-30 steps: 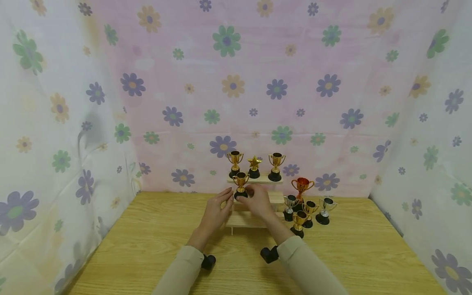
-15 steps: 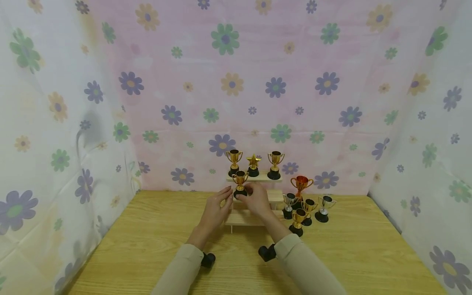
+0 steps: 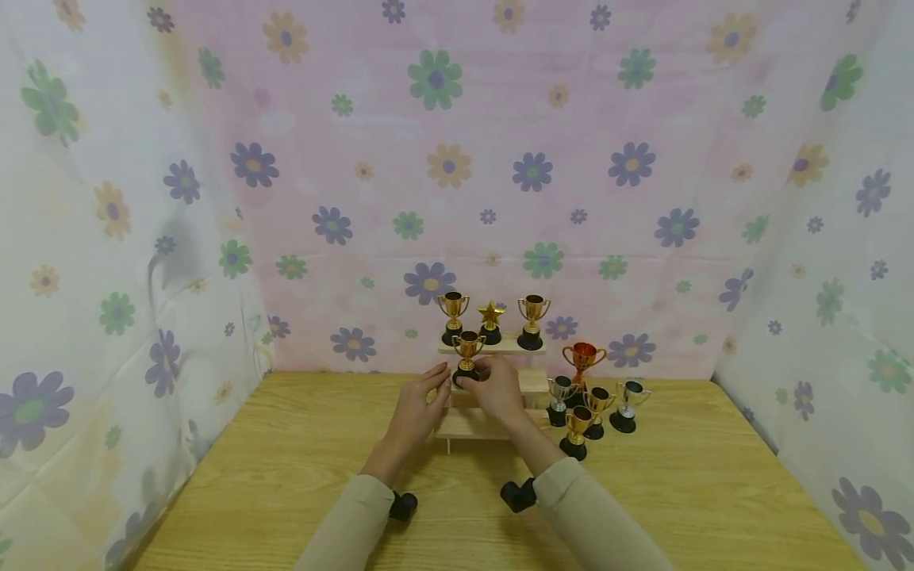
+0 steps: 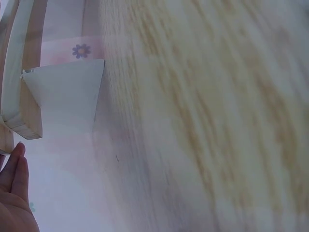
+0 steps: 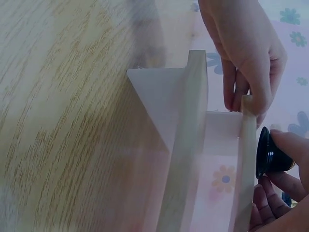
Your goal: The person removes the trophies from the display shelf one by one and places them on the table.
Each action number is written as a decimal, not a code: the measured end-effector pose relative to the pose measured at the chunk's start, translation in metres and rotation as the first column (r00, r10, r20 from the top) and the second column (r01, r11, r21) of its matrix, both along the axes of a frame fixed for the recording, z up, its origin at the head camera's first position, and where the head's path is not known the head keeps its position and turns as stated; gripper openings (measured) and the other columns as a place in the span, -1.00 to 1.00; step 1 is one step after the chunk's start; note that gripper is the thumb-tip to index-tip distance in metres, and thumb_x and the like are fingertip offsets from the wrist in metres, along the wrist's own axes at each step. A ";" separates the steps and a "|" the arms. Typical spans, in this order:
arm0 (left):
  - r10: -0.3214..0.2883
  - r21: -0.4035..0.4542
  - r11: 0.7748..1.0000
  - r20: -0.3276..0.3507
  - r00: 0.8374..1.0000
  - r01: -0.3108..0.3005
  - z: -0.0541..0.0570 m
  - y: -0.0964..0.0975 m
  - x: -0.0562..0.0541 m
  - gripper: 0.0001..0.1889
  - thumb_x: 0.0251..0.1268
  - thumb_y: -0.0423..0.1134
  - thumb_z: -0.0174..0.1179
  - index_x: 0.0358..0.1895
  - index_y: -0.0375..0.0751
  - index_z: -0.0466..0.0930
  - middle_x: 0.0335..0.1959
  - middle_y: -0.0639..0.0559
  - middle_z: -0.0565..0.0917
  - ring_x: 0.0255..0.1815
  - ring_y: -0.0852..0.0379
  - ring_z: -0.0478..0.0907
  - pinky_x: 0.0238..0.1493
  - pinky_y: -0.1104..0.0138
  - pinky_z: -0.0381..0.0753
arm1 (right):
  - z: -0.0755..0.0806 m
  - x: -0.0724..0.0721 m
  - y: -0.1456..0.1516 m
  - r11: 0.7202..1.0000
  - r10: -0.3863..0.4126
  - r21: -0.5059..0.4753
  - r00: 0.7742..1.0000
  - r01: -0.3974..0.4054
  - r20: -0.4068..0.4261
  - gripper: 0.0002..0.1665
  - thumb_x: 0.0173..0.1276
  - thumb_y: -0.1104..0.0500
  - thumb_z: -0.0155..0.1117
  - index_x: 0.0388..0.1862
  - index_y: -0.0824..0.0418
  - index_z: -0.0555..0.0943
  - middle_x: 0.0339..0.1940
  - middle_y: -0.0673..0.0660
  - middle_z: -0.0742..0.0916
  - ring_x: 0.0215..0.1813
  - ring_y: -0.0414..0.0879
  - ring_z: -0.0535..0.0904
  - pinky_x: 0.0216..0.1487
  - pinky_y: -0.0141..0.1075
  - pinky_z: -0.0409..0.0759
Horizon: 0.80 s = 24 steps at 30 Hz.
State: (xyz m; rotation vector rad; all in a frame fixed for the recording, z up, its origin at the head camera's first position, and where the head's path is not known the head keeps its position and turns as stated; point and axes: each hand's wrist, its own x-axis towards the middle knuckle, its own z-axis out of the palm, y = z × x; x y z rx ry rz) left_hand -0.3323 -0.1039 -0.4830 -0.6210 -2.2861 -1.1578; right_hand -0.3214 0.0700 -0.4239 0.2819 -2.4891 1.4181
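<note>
My right hand (image 3: 500, 388) pinches the black base of a small gold trophy cup (image 3: 468, 346) at the left end of the middle step. In the right wrist view the base (image 5: 270, 153) sits between thumb and fingers, close over the board, its rim facing it. At the left end of the same step of the wooden display stand (image 3: 471, 426), my left hand (image 3: 416, 406) holds the board's end, thumb on one side and fingers on the other. The left wrist view catches just its fingers (image 4: 18, 174) beside the stand's boards.
Two gold cups (image 3: 531, 317) and a gold star trophy (image 3: 490, 317) stand on the top step. Right of the stand, a red cup (image 3: 584, 358), silver cups (image 3: 628, 404) and gold cups (image 3: 579, 428) stand close together on the wooden table (image 3: 286, 476). Flowered cloth (image 3: 457, 214) surrounds the table.
The gold trophy's cup leans slightly further right in my right hand. Both hands stay at nearly the same spots.
</note>
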 end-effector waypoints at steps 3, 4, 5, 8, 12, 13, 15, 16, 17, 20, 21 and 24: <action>0.001 0.004 1.000 0.009 1.000 -0.001 0.000 0.000 0.000 -0.65 0.56 -0.26 0.15 0.20 -0.44 0.65 0.29 -0.27 0.61 0.36 -0.17 0.52 0.33 -0.01 0.52 | 0.002 0.003 0.001 1.000 -0.004 0.006 1.000 0.004 -0.001 -0.66 0.24 0.17 0.57 -0.07 0.34 0.77 -0.06 0.21 0.72 -0.12 0.04 0.65 -0.14 -0.12 0.67; 0.001 0.005 1.000 0.009 1.000 -0.001 0.000 0.000 0.000 -0.65 0.56 -0.26 0.15 0.20 -0.44 0.65 0.29 -0.27 0.60 0.36 -0.18 0.52 0.33 -0.02 0.51 | 0.002 0.004 0.002 1.000 -0.004 0.008 1.000 0.004 0.000 -0.65 0.24 0.16 0.57 -0.06 0.33 0.77 -0.05 0.22 0.72 -0.12 0.04 0.65 -0.14 -0.12 0.67; 0.003 0.004 1.000 0.009 1.000 -0.003 -0.001 0.000 0.000 -0.65 0.56 -0.26 0.15 0.20 -0.44 0.65 0.30 -0.25 0.61 0.35 -0.17 0.53 0.33 -0.01 0.52 | 0.003 0.005 0.003 1.000 -0.005 0.012 1.000 0.005 -0.003 -0.64 0.24 0.16 0.58 -0.06 0.34 0.77 -0.03 0.22 0.72 -0.11 0.04 0.65 -0.14 -0.11 0.67; 0.006 0.000 1.000 0.012 1.000 -0.006 -0.001 0.000 0.000 -0.66 0.56 -0.27 0.15 0.21 -0.42 0.65 0.31 -0.20 0.60 0.35 -0.15 0.53 0.33 0.00 0.52 | 0.004 0.008 0.006 1.000 -0.007 0.027 1.000 0.007 -0.006 -0.63 0.24 0.14 0.57 -0.05 0.33 0.77 0.00 0.22 0.72 -0.09 0.05 0.64 -0.10 -0.08 0.67; 0.007 -0.006 1.000 0.016 1.000 -0.007 -0.001 0.000 0.001 -0.66 0.56 -0.26 0.15 0.22 -0.38 0.65 0.32 -0.14 0.60 0.35 -0.14 0.54 0.33 0.01 0.53 | 0.005 0.011 0.011 0.998 -0.015 0.057 1.000 0.016 -0.016 -0.63 0.24 0.14 0.58 -0.05 0.32 0.77 0.00 0.22 0.73 -0.09 0.06 0.64 -0.06 -0.05 0.67; 0.005 -0.006 1.000 0.017 1.000 -0.005 0.000 0.000 0.001 -0.66 0.56 -0.26 0.15 0.22 -0.39 0.65 0.32 -0.14 0.59 0.35 -0.14 0.54 0.33 0.00 0.53 | 0.005 0.012 0.012 0.998 -0.017 0.063 1.000 0.018 -0.017 -0.64 0.23 0.14 0.58 -0.06 0.32 0.77 -0.01 0.22 0.73 -0.09 0.06 0.64 -0.06 -0.05 0.67; 0.002 -0.006 1.000 0.016 1.000 -0.002 0.000 0.000 0.001 -0.65 0.57 -0.26 0.14 0.22 -0.40 0.64 0.33 -0.16 0.59 0.35 -0.15 0.53 0.33 0.00 0.52 | 0.005 0.013 0.014 0.997 -0.018 0.069 1.000 0.019 -0.013 -0.65 0.23 0.15 0.58 -0.09 0.32 0.77 -0.03 0.21 0.73 -0.10 0.06 0.63 -0.07 -0.04 0.66; -0.001 -0.004 1.000 0.015 1.000 0.001 0.000 0.000 0.001 -0.66 0.57 -0.26 0.14 0.22 -0.41 0.64 0.32 -0.18 0.59 0.36 -0.15 0.53 0.33 0.00 0.52 | 0.005 0.013 0.015 0.997 -0.018 0.072 1.000 0.019 -0.009 -0.66 0.23 0.15 0.58 -0.09 0.32 0.77 -0.04 0.21 0.73 -0.10 0.05 0.63 -0.07 -0.05 0.65; -0.002 -0.001 1.000 0.016 1.000 0.002 0.000 0.000 0.001 -0.66 0.57 -0.26 0.14 0.22 -0.42 0.64 0.32 -0.19 0.60 0.36 -0.16 0.52 0.33 -0.01 0.52 | 0.005 0.014 0.016 0.997 -0.018 0.075 1.000 0.018 -0.007 -0.67 0.22 0.15 0.58 -0.11 0.32 0.77 -0.05 0.20 0.72 -0.11 0.05 0.62 -0.07 -0.05 0.65; -0.007 0.006 1.000 0.016 1.000 0.007 0.000 0.000 0.001 -0.66 0.57 -0.27 0.14 0.21 -0.43 0.64 0.32 -0.21 0.60 0.37 -0.16 0.51 0.33 -0.01 0.52 | 0.006 0.016 0.019 0.997 -0.020 0.079 1.000 0.019 0.004 -0.69 0.22 0.17 0.58 -0.13 0.32 0.78 -0.08 0.18 0.71 -0.11 0.04 0.62 -0.08 -0.06 0.64; -0.008 0.008 1.000 0.016 1.000 0.008 0.000 0.000 0.001 -0.66 0.57 -0.27 0.14 0.21 -0.43 0.64 0.32 -0.21 0.60 0.37 -0.16 0.51 0.33 0.00 0.52 | 0.006 0.017 0.020 0.996 -0.020 0.083 1.000 0.020 0.005 -0.69 0.22 0.17 0.58 -0.13 0.32 0.78 -0.09 0.17 0.71 -0.11 0.04 0.62 -0.08 -0.07 0.64; -0.009 0.009 1.000 0.020 1.000 0.009 0.000 0.000 0.001 -0.66 0.57 -0.27 0.14 0.22 -0.41 0.64 0.32 -0.20 0.59 0.37 -0.15 0.51 0.33 0.00 0.52 | 0.007 0.019 0.023 0.996 -0.023 0.092 1.000 0.023 0.001 -0.70 0.21 0.17 0.58 -0.14 0.32 0.78 -0.12 0.16 0.70 -0.12 0.06 0.62 -0.10 -0.08 0.65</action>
